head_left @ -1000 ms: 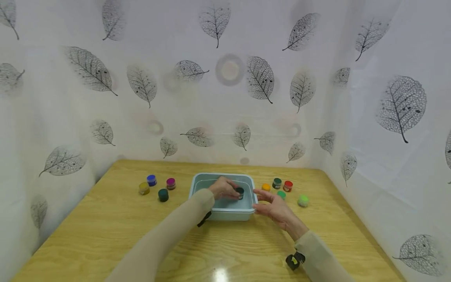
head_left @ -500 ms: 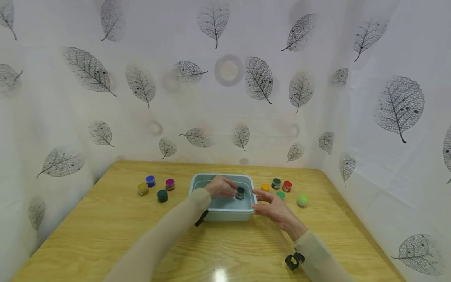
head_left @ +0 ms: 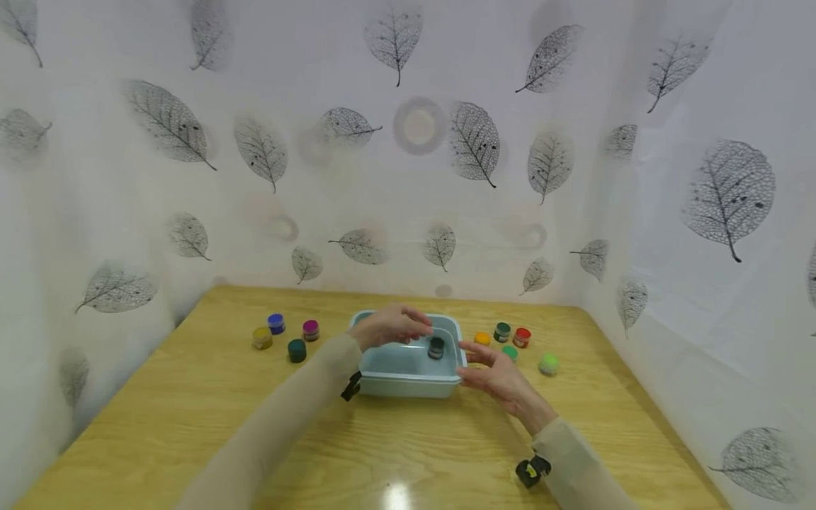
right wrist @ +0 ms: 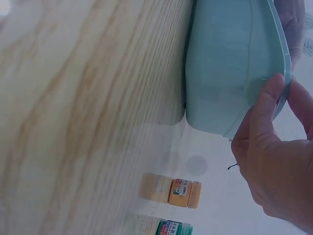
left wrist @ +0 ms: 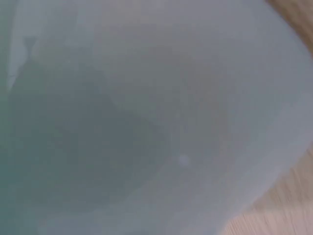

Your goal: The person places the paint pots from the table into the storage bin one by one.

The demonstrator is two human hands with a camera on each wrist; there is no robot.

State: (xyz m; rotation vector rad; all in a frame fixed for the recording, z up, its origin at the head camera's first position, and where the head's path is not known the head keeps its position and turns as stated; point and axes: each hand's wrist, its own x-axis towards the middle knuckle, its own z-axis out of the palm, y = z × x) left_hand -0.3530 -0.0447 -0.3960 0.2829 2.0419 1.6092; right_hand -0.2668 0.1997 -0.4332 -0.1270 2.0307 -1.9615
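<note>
In the head view, a light-blue plastic tub (head_left: 408,388) sits mid-table with one dark-lidded paint jar (head_left: 436,348) standing in its right part. My left hand (head_left: 392,326) is over the tub's far left part, fingers loosely bent and holding nothing, a little left of that jar. The left wrist view shows only a blurred tub wall (left wrist: 234,127). At the tub's right end my right hand (head_left: 500,379) grips the rim. The right wrist view shows its thumb and fingers on the rim (right wrist: 287,63) at a corner.
Left of the tub stand a blue jar (head_left: 275,324), yellow jar (head_left: 262,338), magenta jar (head_left: 310,330) and dark teal jar (head_left: 297,350). To its right are orange (head_left: 482,339), dark green (head_left: 502,331), red (head_left: 522,337), green (head_left: 509,353) and light-green jars (head_left: 548,365). A leaf-print curtain (head_left: 382,177) surrounds the table.
My left hand has let go of the dark-lidded jar in the tub and moved up and left, away from it. The right hand stays on the rim.
</note>
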